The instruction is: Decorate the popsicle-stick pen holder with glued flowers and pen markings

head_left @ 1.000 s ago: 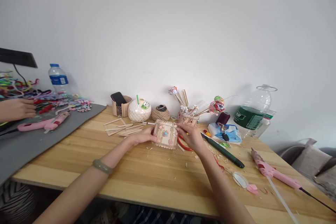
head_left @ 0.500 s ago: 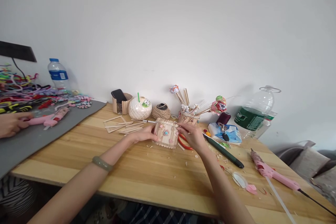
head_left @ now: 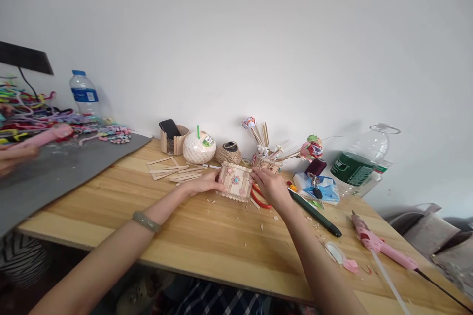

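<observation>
A small box of popsicle sticks (head_left: 236,182), decorated with little flowers and a beaded rim, stands on the wooden table (head_left: 207,246). My left hand (head_left: 204,183) grips its left side. My right hand (head_left: 271,186) holds its right side, fingers at the top edge. The box is tipped a little, its decorated face toward me. A green bracelet (head_left: 146,221) sits on my left wrist.
Loose popsicle sticks (head_left: 173,171), a coconut (head_left: 198,147), a twine ball (head_left: 228,153) and a stick cup with paper flowers (head_left: 266,159) line the wall. Red pliers (head_left: 260,200), a dark knife (head_left: 315,212) and a pink glue gun (head_left: 380,245) lie right. Another person's hand (head_left: 13,158) holds a pink glue gun at left.
My hands have tipped the box slightly while holding it in place. The other person's hand at left has lifted the pink glue gun off the grey mat.
</observation>
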The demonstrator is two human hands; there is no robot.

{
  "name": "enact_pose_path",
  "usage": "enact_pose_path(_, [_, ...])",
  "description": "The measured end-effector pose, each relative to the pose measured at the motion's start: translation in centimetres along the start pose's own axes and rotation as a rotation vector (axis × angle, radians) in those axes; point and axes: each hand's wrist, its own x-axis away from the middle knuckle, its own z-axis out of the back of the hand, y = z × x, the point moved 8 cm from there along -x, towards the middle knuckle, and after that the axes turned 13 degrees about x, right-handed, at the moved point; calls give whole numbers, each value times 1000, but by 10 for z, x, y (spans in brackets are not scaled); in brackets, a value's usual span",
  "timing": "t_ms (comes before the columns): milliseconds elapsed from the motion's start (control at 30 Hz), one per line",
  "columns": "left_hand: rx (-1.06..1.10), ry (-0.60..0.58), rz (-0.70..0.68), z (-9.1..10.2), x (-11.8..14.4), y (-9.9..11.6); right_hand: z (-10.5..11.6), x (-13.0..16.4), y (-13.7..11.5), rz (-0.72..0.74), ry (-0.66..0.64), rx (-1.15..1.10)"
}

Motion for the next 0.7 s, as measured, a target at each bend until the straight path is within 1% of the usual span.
enact_pose_path(167, [0, -6, -23, 2, -2, -2, -6, -1, 1, -19, 17, 50])
enact_pose_path(400, [6, -13, -28, 1, -3, -4, -12, 1, 3, -19, 42, 45])
enact_pose_path(533, [2, -17, -27, 1, -2, -3, -10, 1, 2, 9, 45, 3])
enact_pose_path(700, [6, -21, -38, 1, -3, -2, -3, -3, 0, 66, 3, -47])
